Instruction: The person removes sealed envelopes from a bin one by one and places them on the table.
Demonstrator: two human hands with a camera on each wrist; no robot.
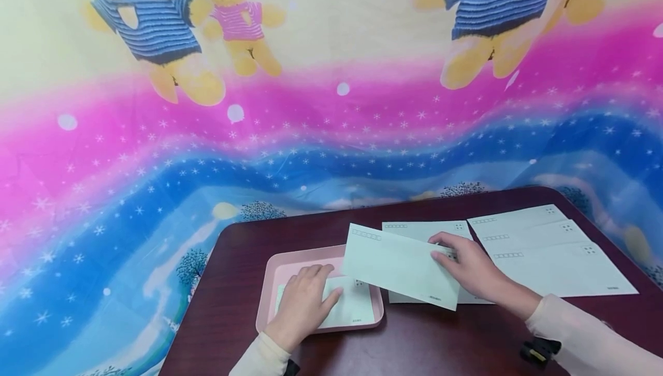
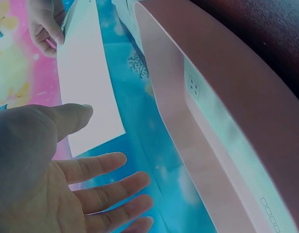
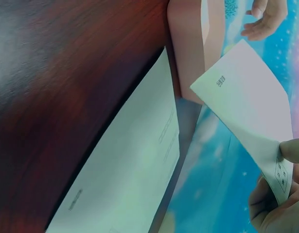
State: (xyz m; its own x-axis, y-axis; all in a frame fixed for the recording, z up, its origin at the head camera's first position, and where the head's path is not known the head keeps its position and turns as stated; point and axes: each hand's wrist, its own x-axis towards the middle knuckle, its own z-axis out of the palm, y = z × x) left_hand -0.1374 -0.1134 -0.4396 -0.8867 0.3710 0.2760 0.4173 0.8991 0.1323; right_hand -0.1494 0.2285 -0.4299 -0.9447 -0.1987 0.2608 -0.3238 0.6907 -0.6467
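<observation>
My right hand [image 1: 468, 266] pinches an envelope [image 1: 399, 264] by its right end, thumb on the front face. The envelope is tilted in the air, its left end near the tray's right rim. Over the pink tray [image 1: 263, 301] is my left hand [image 1: 305, 304], with fingers extended and nothing held; the left wrist view shows its thumb and fingers spread apart. At least one envelope [image 1: 357, 307] lies inside the tray, partly hidden by the left hand. In the right wrist view, the held envelope [image 3: 251, 107] bends slightly by the thumb.
Behind the held envelope, another envelope [image 1: 419, 229] lies on the dark wooden table [image 1: 414, 341]. Further right, several overlapping envelopes [image 1: 559, 272] lie fanned. A cloth printed with bears [image 1: 331, 122] hangs behind the table's far edge.
</observation>
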